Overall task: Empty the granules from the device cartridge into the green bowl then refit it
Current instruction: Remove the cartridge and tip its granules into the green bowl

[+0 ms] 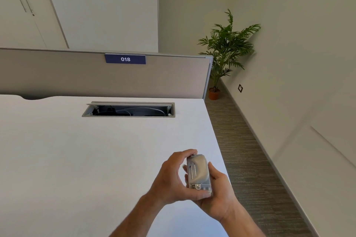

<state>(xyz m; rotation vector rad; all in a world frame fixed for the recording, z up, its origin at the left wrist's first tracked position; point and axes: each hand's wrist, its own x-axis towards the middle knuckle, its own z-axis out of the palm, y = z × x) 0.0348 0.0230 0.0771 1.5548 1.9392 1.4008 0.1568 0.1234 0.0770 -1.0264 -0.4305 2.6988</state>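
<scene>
A small grey-beige device (198, 171) with two thin slots on its face is held upright above the white desk (86, 159), near the desk's right edge. My right hand (219, 196) cradles it from below and behind. My left hand (173, 177) wraps its left side, fingertips on the top end and thumb at the bottom end by some small round studs. No green bowl is in view. I cannot see any granules.
An open cable hatch (128, 109) with wires sits in the desk's far middle. A grey partition (77, 75) with a blue "018" label (125, 59) backs the desk. A potted plant (225, 52) stands on the carpet at the right.
</scene>
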